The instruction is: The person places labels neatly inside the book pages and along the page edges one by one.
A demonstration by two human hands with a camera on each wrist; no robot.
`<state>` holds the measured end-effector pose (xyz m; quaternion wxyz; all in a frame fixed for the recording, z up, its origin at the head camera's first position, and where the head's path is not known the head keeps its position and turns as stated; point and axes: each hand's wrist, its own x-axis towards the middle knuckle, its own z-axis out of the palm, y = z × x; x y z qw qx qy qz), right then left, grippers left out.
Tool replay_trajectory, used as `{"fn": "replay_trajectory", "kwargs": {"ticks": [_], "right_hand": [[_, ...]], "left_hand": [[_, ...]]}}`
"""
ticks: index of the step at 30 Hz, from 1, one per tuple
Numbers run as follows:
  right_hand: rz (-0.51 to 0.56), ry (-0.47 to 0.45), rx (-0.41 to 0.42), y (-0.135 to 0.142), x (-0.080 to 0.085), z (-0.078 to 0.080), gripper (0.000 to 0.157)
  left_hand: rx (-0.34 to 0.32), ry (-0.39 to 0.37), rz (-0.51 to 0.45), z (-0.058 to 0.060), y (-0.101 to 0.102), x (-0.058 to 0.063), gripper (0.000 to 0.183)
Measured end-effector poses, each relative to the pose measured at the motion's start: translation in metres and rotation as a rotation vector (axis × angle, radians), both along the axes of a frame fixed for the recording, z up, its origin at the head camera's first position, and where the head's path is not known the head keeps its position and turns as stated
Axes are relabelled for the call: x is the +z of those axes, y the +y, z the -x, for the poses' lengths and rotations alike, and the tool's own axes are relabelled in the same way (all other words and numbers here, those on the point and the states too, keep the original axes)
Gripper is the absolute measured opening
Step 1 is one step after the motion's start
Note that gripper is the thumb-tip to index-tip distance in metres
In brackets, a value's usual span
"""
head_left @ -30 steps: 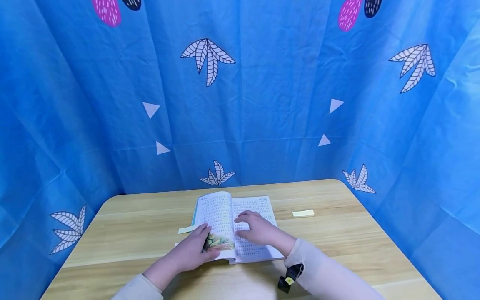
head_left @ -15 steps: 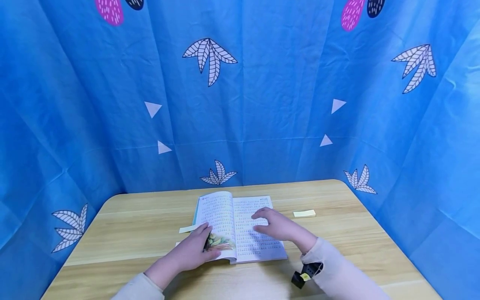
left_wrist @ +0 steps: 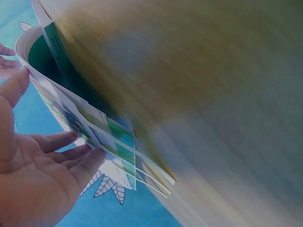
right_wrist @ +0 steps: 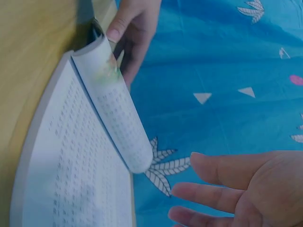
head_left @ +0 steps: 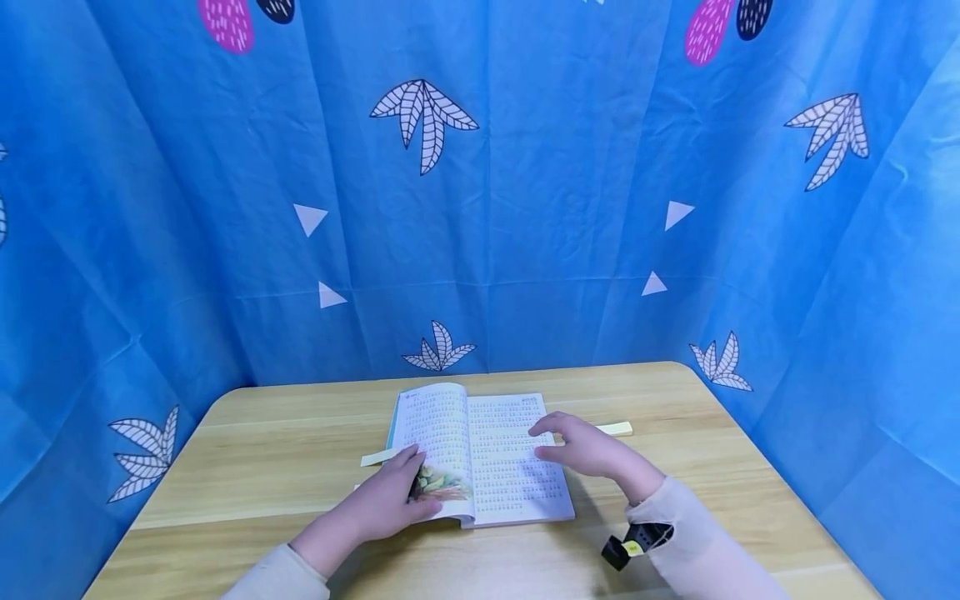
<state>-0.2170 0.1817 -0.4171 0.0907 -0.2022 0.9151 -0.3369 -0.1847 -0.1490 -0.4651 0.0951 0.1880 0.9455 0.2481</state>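
A book (head_left: 504, 479) with a green-blue cover lies open on the wooden table (head_left: 285, 437), its left pages bulging up in a curve. My left hand (head_left: 378, 504) rests spread on the lower left page, over part of a coloured picture. In the left wrist view its thumb and fingertips (left_wrist: 97, 156) touch the pages. A pale yellow paper strip (head_left: 377, 457) sticks out past the book's left edge; several strips show in the left wrist view. My right hand (head_left: 581, 446) hovers over the right page's outer edge, fingers apart and slightly bent, holding nothing.
A small pale yellow sticky-note pad (head_left: 617, 428) lies on the table right of the book, partly behind the right hand. A black device (head_left: 630, 546) is strapped at the right wrist. A blue patterned curtain (head_left: 487, 208) surrounds the table's back and sides.
My right hand has moved to the right, from over the middle of the right page to its outer edge, now partly covering the pad. The left hand stays on the left page.
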Motion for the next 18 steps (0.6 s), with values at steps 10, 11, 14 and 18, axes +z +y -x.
{"fn": "replay_trajectory", "kwargs": {"ticks": [10,11,14,18], "right_hand": [[0.009,-0.022,-0.037,0.028,0.004,0.001,0.032],[0.01,-0.024,-0.043,0.031,0.004,0.001,0.033],[0.02,-0.027,-0.059,0.039,0.004,0.003,0.034],[0.026,-0.015,-0.053,0.05,0.003,0.005,0.034]], "left_hand": [[0.005,-0.038,-0.028,0.0,-0.003,-0.003,0.094],[0.005,-0.037,-0.028,0.0,-0.003,-0.003,0.094],[0.005,-0.031,-0.023,0.0,-0.002,-0.002,0.093],[0.009,-0.03,-0.015,0.0,-0.001,-0.002,0.093]]}}
